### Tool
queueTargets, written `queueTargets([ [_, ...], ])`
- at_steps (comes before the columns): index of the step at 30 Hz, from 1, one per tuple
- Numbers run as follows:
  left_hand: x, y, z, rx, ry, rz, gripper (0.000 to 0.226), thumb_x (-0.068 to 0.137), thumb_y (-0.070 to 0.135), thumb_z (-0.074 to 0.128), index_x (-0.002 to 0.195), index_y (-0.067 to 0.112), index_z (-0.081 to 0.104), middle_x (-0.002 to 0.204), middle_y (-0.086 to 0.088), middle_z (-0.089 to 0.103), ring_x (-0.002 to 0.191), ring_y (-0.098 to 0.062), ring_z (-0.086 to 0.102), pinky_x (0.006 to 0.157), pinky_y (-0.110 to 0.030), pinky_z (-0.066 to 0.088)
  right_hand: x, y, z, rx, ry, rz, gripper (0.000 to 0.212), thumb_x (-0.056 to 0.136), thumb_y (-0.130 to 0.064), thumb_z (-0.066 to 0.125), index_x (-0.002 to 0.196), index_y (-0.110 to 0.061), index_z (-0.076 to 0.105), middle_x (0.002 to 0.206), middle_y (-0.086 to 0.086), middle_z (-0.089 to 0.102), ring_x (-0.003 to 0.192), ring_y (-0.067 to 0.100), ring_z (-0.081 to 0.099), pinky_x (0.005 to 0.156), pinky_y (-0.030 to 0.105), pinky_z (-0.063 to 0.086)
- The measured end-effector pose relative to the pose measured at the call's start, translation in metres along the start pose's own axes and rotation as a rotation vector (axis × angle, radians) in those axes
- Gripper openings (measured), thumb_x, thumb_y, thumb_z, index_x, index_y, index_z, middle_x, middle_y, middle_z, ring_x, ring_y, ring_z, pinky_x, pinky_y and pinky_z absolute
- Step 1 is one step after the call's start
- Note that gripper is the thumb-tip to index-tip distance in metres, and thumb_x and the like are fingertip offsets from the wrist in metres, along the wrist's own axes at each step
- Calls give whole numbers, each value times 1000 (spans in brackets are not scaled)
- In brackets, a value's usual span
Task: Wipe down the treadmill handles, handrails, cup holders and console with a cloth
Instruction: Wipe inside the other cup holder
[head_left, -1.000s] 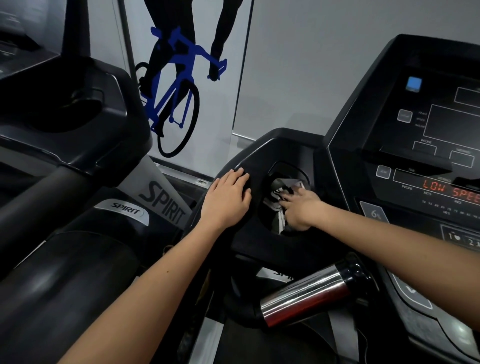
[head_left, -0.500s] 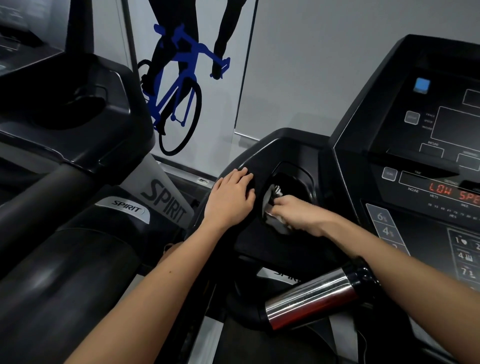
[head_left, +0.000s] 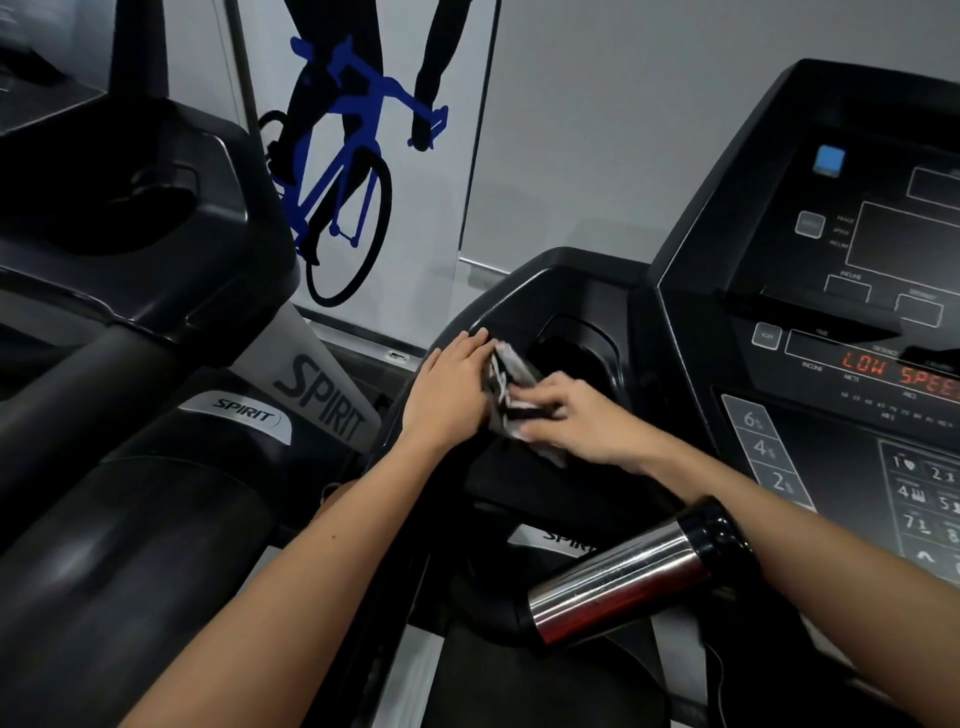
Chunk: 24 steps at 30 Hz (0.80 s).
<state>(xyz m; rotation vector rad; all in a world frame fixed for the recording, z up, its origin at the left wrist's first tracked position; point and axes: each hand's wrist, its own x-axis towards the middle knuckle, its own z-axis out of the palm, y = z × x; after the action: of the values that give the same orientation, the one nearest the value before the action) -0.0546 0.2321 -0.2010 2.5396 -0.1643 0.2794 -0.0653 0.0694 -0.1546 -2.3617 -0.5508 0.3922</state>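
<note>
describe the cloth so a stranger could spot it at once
Left of the console with red lit text sits a cup holder. At its near rim the right hand grips the cloth: crumpled, pale with dark markings, the only fabric among black plastic.

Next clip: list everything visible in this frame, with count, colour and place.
black treadmill console with keypad: one, black, right side; red display reads LOW SPEE, cut off.
small square button: one, blue, upper console.
recessed cup holder: one, black, left of the console.
crumpled patterned cloth: one, grey, white and black, at the cup holder's near rim, between the hands.
shiny metal handle grip: one, silver with black end, low centre.
neighbouring treadmill: one, black, left, SPIRIT lettering.
cyclist wall graphic: one, blue bicycle, black rider, back wall.
left hand: one, flat on the housing beside the cloth.
right hand: one, fingers curled on the cloth.
</note>
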Motion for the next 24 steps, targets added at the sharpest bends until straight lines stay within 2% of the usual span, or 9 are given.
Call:
queueTargets([
  [2,0,-1,2,9,19,-2,48,97,19,37,145,20,31,155,6,23,144,-9,13,118,-33,10,-17,-1,-14,-201,-161,-15,35,84,-22,66,120,-21,63,101,-1,54,95,10,55,87,14,38],
  [5,0,0,3,-21,45,-21,45,98,24,35,143,23,34,154,8,25,143,-8,14,117,-32,9,-32,-11,-30,-553,-277,41,30,86,-27,61,116,-25,65,96,2,57,95,15,57,86,25,44],
  [10,1,-1,4,-17,41,-18,45,98,24,35,143,23,34,154,9,25,143,-7,14,117,-32,10,-40,-25,-32,-1098,-181,165,20,87,-18,52,103,-7,59,110,11,58,104,30,58,71,31,41],
  [12,0,-1,5,-17,44,-18,45,98,25,35,143,23,34,154,9,25,143,-7,14,118,-32,10,-38,-22,-29,-1161,-122,216,21,90,-11,47,109,-6,57,117,14,54,105,31,57,70,32,40],
  [16,0,-1,5,-13,53,-13,45,98,25,35,143,23,35,153,9,26,143,-8,14,118,-34,13,-12,-3,-22,-1254,103,268,29,92,-2,42,119,4,52,124,26,45,110,36,54,76,38,51],
  [17,0,-1,5,-13,53,-12,45,98,25,35,143,23,35,153,9,26,143,-8,14,118,-34,13,-3,4,-19,-1281,214,243,28,87,1,49,114,9,54,119,29,48,104,37,58,69,38,54],
  [19,0,-1,4,-11,53,-9,45,98,25,35,143,23,35,153,9,26,143,-8,14,118,-34,12,13,10,-15,-1261,339,211,27,67,5,67,91,15,62,91,29,59,72,36,65,42,33,51],
  [21,0,0,4,-3,63,-9,45,98,25,35,143,23,35,153,8,26,143,-8,15,118,-33,12,22,13,-14,-1247,376,196,21,69,3,56,86,9,67,79,20,62,59,26,62,33,27,44],
  [24,0,2,4,15,84,-12,45,98,24,36,143,22,35,153,7,27,143,-9,15,118,-33,12,31,16,-15,-1323,374,16,49,75,-3,29,106,0,66,96,17,65,69,24,62,41,27,47],
])
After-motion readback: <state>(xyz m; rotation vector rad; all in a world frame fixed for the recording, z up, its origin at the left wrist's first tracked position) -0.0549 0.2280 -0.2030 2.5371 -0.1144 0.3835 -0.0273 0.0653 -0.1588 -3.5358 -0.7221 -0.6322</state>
